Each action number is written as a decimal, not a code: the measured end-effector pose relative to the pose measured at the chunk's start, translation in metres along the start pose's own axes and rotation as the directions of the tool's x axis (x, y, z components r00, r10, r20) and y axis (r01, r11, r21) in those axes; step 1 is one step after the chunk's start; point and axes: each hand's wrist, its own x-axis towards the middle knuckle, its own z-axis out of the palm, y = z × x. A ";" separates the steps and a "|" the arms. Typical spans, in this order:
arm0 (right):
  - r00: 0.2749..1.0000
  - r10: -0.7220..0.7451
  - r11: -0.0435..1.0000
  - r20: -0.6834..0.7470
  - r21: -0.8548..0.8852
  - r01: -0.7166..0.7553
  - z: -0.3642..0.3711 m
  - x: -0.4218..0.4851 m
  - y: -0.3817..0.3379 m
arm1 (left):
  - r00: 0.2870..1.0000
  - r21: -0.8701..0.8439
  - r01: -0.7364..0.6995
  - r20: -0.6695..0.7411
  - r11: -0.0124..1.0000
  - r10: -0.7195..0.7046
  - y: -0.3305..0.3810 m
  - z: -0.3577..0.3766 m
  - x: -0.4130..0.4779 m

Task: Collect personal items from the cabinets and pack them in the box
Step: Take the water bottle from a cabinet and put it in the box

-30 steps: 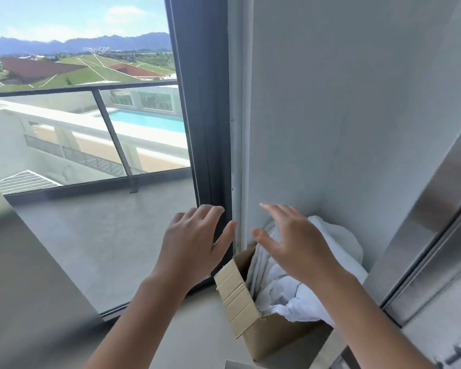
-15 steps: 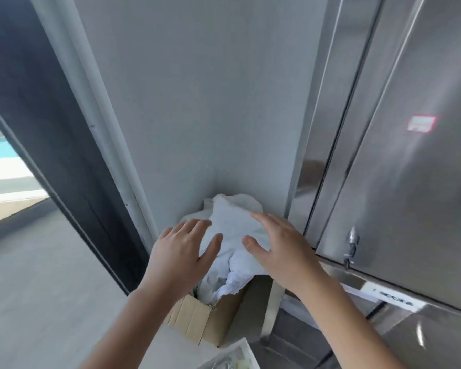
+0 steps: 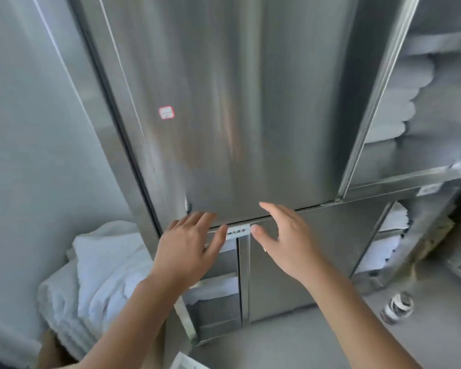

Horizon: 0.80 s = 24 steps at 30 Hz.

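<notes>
Item: folded towels [image 3: 394,102], upper right of frame, on the open cabinet [image 3: 437,179] shelf. Soft, light, bulky; take yours under the fold. Your left hand [image 3: 189,249] and right hand [image 3: 285,241]: spread wide, empty. Box [image 3: 48,350], lower left, holds white cloth [image 3: 99,270].

Grey wall [image 3: 24,129] at left; grey floor [image 3: 290,342] below, with a round metal floor drain [image 3: 397,307] at lower right.

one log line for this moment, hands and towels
left hand: open, empty | right hand: open, empty | both: before steel cabinet | towels: piled lower left | shelf towels: stacked
</notes>
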 end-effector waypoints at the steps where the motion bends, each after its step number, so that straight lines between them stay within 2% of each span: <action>1: 1.000 0.019 1.000 -0.018 -0.001 -0.019 -0.014 -0.006 0.012 | 1.000 -0.005 -0.022 0.007 1.000 0.022 0.015 0.004 0.005; 6: 0.994 0.094 0.993 -0.051 -0.060 -0.097 -0.071 -0.042 0.069 | 0.995 -0.086 -0.099 0.025 0.991 0.101 0.094 0.028 0.013; 11: 0.992 0.127 0.989 0.000 -0.074 -0.126 -0.099 -0.069 0.111 | 0.995 -0.115 -0.076 0.063 0.990 0.083 0.147 0.055 -0.009; 16: 0.991 0.128 0.991 0.029 -0.030 -0.127 -0.097 -0.080 0.123 | 0.992 -0.067 -0.029 0.123 0.997 0.037 0.148 0.066 -0.025; 24: 0.994 0.088 0.996 0.069 0.025 -0.090 -0.080 -0.068 0.107 | 0.997 -0.057 0.059 0.052 0.997 -0.056 0.116 0.059 -0.031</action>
